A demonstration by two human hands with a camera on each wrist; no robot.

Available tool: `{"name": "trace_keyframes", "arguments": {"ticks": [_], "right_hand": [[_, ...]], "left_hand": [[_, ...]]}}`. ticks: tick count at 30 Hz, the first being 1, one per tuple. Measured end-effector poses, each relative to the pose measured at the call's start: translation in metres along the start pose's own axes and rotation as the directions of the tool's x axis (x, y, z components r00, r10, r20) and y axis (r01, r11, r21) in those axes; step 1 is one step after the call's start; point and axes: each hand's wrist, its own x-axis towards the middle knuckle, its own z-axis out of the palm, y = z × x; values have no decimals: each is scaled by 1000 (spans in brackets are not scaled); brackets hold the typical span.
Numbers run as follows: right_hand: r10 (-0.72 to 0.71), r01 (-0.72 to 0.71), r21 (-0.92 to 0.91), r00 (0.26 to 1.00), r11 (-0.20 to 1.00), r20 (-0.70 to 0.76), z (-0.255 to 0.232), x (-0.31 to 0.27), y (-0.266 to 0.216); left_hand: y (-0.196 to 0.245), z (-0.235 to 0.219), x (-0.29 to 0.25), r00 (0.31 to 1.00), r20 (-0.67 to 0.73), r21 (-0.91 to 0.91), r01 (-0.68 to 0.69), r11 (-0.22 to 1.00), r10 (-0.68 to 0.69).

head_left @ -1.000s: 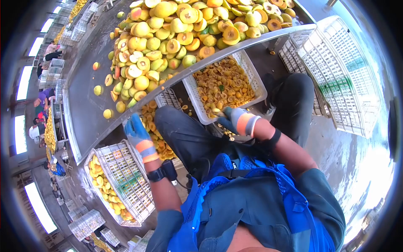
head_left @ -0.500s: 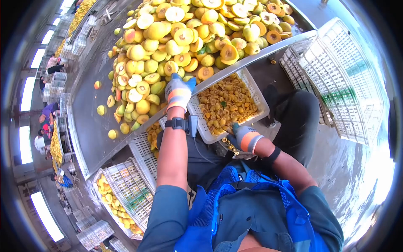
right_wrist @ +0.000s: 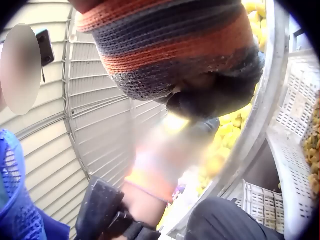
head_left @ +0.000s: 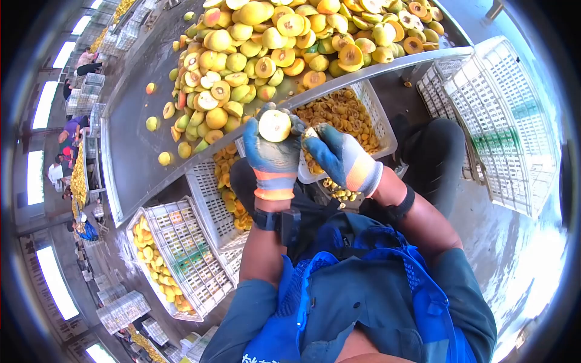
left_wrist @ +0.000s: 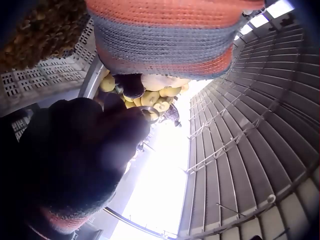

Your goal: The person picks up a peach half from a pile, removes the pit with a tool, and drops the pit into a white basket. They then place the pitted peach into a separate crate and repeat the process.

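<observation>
Here, the left hand [head_left: 272,158] was cupped part-open round a pale fruit half [head_left: 275,126], thumb on one side, fingers on the other, its flat face turned up, probably so the other hand could get at it. Right beside it, the right hand [head_left: 352,158] was drawn nearly closed, pinching a small pale-brown thing [head_left: 310,134] at its fingertips; what that was, I couldn't tell. And both hands met over the near side, between the metal table rim [head_left: 387,68] and the lap: a short reach, I'd judge, to everything!

Up on the table, the heap of fruit [head_left: 242,63] lay just beyond the rim, which likely kept pieces from rolling off. Below it, the white crate [head_left: 380,121] of small orange-brown pieces [head_left: 342,114] sat partly under that edge, close by the right hand, handy for dropping things in, it seemed. Over to the near left, a slatted crate [head_left: 181,245] held yellow pieces [head_left: 158,266], and at the far right more crates [head_left: 505,124] stood out of the way.
</observation>
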Motion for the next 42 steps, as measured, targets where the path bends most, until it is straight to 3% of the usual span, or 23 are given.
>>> {"name": "trace_keyframes", "arguments": {"ticks": [7, 14, 17, 23, 26, 29, 32, 35, 38, 41, 42], "right_hand": [[105, -83, -247, 992, 965, 76, 1, -8, -11], [146, -133, -107, 982, 985, 122, 7, -16, -4], [143, -120, -153, 978, 981, 153, 5, -20, -8], [183, -67, -410, 951, 910, 250, -1, -21, -21], [111, -34, -315, 967, 948, 230, 1, -23, -19], [37, 6, -179, 970, 984, 240, 5, -20, -7], [94, -32, -239, 963, 970, 252, 1, -21, -11], [87, -1, -326, 964, 945, 251, -1, -22, -19], [178, -14, -415, 916, 910, 359, -8, -16, -20], [248, -110, -325, 873, 939, 420, -13, -16, -23], [226, -81, -326, 871, 942, 437, -13, -15, -18]], "left_hand": [[-16, -13, -28, 999, -2, 178, -49, 983, 50], [-23, -14, -41, 989, 28, 334, -143, 932, 142], [-26, -21, -41, 985, 0, 334, -161, 929, 171], [-30, 2, -44, 944, -306, 257, -43, 966, 124], [-33, -2, -37, 962, -263, 168, -30, 985, 74], [-42, -1, -40, 951, -241, 250, -131, 959, 192], [-47, -6, -40, 948, -223, 274, -164, 948, 228], [-43, 2, -44, 948, -292, 183, -78, 980, 130], [-39, 1, -48, 970, -233, 255, -10, 967, 72], [-38, -11, -44, 980, -196, 292, 14, 956, 46], [-38, -14, -43, 981, -189, 292, 23, 956, 34]]}}
